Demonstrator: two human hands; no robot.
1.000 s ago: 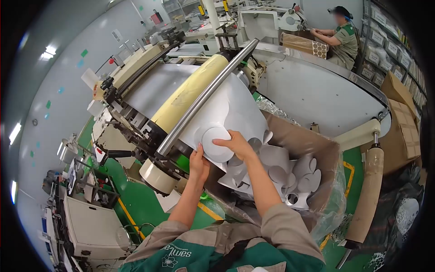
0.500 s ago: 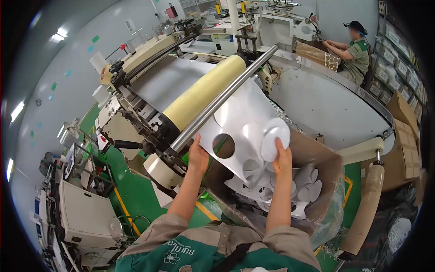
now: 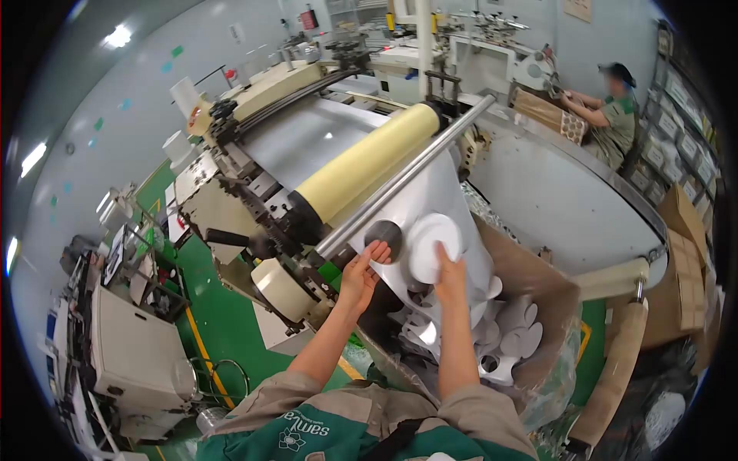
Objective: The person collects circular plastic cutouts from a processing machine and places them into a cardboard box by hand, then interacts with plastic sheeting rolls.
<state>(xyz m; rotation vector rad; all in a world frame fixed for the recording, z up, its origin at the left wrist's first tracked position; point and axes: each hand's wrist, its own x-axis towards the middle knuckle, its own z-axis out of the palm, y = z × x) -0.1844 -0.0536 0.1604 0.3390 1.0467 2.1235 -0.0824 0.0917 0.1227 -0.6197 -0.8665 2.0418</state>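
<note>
My right hand [image 3: 451, 278] grips several round white discs [image 3: 432, 237], held together in front of the hanging sheet. The silvery white sheet [image 3: 440, 183] comes down from the machine's steel bar and has a round hole cut in it. Close to that hole is my left hand [image 3: 363, 274], palm turned up and fingers loosely apart, with nothing seen in it. Below both hands stands a large cardboard box [image 3: 538, 286] lined with clear plastic, holding crumpled sheet scraps and loose discs [image 3: 516, 316].
The machine's yellow roller [image 3: 369, 163] and steel bar [image 3: 407, 175] lie just ahead. A paper-wrapped roll [image 3: 615, 369] leans at the right beside brown cartons [image 3: 683, 265]. Another person [image 3: 613, 115] works at the back right. A white cabinet [image 3: 138, 338] stands left.
My left hand has let go of the sheet's edge and moved right, turning palm up. My right hand has shifted left with the discs. The sheet's lower part has dropped toward the box.
</note>
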